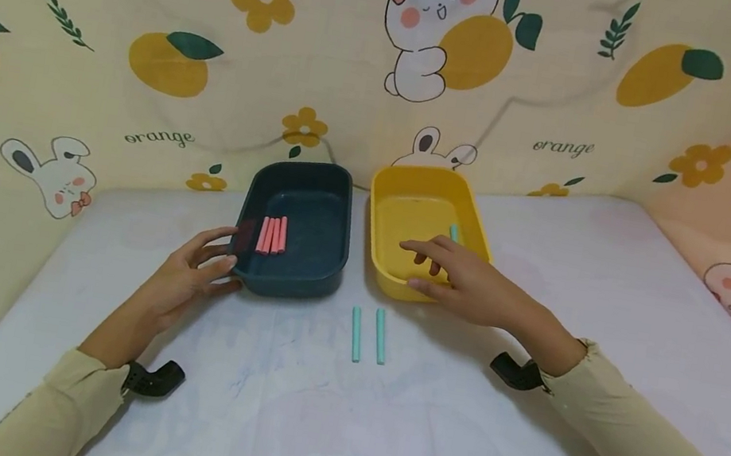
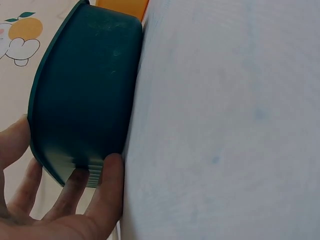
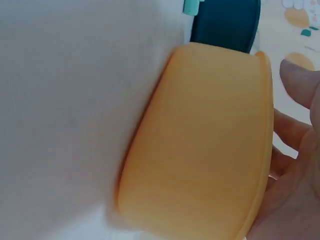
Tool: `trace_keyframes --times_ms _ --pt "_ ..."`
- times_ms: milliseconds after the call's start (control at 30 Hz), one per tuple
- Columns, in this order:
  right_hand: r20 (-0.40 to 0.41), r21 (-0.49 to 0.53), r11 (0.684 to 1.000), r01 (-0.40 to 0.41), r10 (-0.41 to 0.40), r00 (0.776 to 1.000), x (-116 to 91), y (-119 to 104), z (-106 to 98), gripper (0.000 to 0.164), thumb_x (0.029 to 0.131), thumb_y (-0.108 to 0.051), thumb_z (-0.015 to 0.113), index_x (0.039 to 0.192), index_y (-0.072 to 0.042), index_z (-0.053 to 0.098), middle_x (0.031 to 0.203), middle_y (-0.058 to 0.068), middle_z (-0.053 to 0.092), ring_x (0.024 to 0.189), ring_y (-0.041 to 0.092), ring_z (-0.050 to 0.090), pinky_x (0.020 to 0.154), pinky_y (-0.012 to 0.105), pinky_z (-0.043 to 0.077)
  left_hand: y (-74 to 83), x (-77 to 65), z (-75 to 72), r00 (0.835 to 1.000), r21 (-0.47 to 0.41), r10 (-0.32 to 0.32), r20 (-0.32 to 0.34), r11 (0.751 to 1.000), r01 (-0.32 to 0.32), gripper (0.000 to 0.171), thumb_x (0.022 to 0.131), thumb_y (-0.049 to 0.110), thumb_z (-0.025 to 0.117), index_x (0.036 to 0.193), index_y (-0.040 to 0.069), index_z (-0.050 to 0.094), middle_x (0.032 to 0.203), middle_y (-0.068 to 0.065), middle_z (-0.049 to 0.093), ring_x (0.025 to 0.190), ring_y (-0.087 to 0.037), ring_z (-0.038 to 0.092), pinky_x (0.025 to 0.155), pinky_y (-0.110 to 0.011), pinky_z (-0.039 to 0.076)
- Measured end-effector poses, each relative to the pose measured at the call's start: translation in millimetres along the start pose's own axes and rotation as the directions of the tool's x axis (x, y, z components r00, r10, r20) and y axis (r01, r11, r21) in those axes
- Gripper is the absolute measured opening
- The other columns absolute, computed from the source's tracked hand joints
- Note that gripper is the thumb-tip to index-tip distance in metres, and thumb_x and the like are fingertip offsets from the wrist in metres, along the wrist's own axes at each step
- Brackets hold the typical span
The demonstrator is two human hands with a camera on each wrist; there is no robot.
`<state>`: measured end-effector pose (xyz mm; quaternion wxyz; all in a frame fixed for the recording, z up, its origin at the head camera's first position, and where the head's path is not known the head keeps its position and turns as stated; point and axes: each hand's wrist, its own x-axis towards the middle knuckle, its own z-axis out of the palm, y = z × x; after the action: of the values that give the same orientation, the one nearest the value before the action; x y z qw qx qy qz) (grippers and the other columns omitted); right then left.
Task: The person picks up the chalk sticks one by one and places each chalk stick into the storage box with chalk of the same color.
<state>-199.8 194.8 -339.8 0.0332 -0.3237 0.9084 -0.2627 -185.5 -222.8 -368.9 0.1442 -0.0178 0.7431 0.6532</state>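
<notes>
Left hand [image 1: 184, 280] is touching the navy tray [image 1: 290, 286], fingers spread; right hand [image 1: 468, 282], holding nothing, is hovering over the yellow tray [image 1: 403, 218]. Mid-length pinches should be keeping green sticks [image 1: 356, 335] level.

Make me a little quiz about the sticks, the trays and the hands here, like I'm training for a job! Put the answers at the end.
1. How many green sticks lie on the white table?
2. True or false: the pink sticks lie in the dark tray.
3. Which hand is at the yellow tray? A: left. B: right.

Key:
1. Two.
2. True.
3. B, the right hand; the left hand touches the dark tray.
</notes>
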Motion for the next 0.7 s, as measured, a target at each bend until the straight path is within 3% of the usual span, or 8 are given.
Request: trace_keyframes --times_ms 300,500,700 --pt "0.000 -0.030 0.993 -0.111 0.111 0.994 -6.6 13.0 -19.5 0.064 0.094 -0.035 0.068 0.150 -0.016 0.043 0.136 0.015 0.052 0.122 0.033 0.047 0.102 0.053 0.045 -1.8 2.5 0.3 1.000 -0.013 -0.006 -0.007 1.000 0.005 0.065 0.101 0.022 0.059 0.157 0.027 0.026 0.159 -0.015 0.026 0.120 -0.020 0.053 0.109 -0.047 0.045" --pt "-0.017 -0.100 0.962 -0.253 0.252 0.968 -15.7 16.6 -31.5 0.079 0.087 -0.052 0.072 0.152 -0.020 0.040 0.148 0.017 0.038 0.133 0.036 0.029 0.109 0.061 0.036 -3.3 3.6 0.1 1.000 -0.018 -0.002 -0.004 1.000 0.002 0.064 0.101 0.022 0.059 0.156 0.027 0.027 0.159 -0.014 0.027 0.119 -0.018 0.054 0.109 -0.047 0.045" --pt "-0.006 -0.115 0.937 -0.331 0.332 0.943 -17.7 16.5 -38.4 0.092 0.083 -0.059 0.072 0.155 -0.016 0.033 0.155 0.023 0.029 0.136 0.043 0.028 0.109 0.068 0.033 -3.5 2.9 -1.9 1.000 -0.014 -0.008 -0.011 1.000 0.008 0.065 0.100 0.024 0.060 0.156 0.029 0.028 0.159 -0.014 0.027 0.120 -0.019 0.054 0.109 -0.048 0.045"
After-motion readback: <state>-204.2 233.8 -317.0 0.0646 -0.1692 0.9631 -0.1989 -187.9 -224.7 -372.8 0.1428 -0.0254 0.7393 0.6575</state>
